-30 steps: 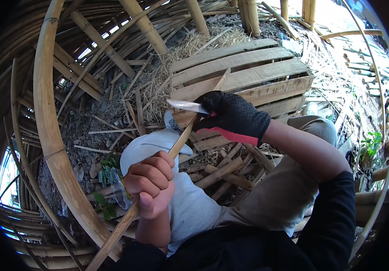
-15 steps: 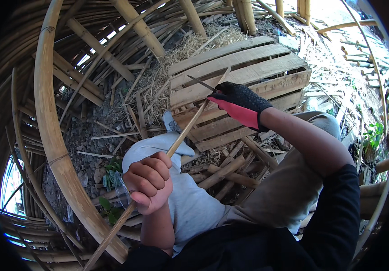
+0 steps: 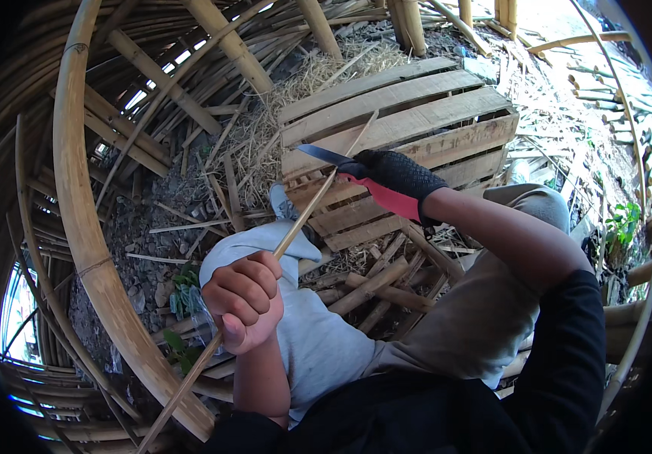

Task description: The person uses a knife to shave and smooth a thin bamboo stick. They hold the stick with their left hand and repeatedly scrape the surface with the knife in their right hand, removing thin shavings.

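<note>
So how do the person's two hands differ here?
The left hand is bare; the right hand wears a black glove with a red cuff. The left fist closes around a thin bamboo strip, while the right grips a dark-bladed knife. The left sits nearer the body, the right farther out. Both are closed tight.

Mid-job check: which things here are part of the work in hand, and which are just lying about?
In use:
- bamboo strip, gripped by the left hand
- knife, in the gloved right hand, blade at the strip
- grey cloth over the knee, under the strip

Lying about:
- wooden pallet
- thick bamboo pole
- bamboo offcuts
- straw
</note>
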Motion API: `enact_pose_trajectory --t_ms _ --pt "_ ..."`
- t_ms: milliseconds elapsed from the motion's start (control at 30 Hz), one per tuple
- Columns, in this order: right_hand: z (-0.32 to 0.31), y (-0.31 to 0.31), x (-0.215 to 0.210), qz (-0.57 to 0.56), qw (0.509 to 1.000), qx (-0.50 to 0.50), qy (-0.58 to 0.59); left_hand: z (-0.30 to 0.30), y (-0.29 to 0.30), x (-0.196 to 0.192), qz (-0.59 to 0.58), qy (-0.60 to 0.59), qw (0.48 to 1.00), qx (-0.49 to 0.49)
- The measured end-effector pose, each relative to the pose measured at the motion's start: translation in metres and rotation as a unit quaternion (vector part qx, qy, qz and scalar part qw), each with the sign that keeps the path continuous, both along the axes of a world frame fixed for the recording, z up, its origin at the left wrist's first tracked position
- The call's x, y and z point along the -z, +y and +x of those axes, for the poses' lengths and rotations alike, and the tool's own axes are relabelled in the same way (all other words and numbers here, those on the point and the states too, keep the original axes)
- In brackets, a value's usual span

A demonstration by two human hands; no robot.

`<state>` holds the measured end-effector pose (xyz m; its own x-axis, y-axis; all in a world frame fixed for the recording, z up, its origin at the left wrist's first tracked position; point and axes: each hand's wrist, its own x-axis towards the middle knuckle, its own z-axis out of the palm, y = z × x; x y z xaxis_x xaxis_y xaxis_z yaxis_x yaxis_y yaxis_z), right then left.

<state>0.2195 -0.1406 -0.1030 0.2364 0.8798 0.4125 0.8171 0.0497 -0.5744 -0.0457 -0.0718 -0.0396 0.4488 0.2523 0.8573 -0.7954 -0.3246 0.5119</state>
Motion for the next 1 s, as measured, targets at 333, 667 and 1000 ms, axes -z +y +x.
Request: enact_pose_trajectory --t_ms 333,667,1000 --pt "-0.01 0.0 -0.031 -0.187 0.891 0.045 0.412 -0.007 0.004 0.004 -0.034 -0.004 0.999 -0.012" --pt "0.038 0.023 -0.027 -0.232 0.825 0.089 0.507 -0.008 0.013 0.003 -0.05 -0.013 0.999 0.006" --pt "0.009 0.015 -0.028 -0.235 0.789 0.065 0.564 -0.025 0.025 0.001 -0.068 -0.046 0.996 0.019"
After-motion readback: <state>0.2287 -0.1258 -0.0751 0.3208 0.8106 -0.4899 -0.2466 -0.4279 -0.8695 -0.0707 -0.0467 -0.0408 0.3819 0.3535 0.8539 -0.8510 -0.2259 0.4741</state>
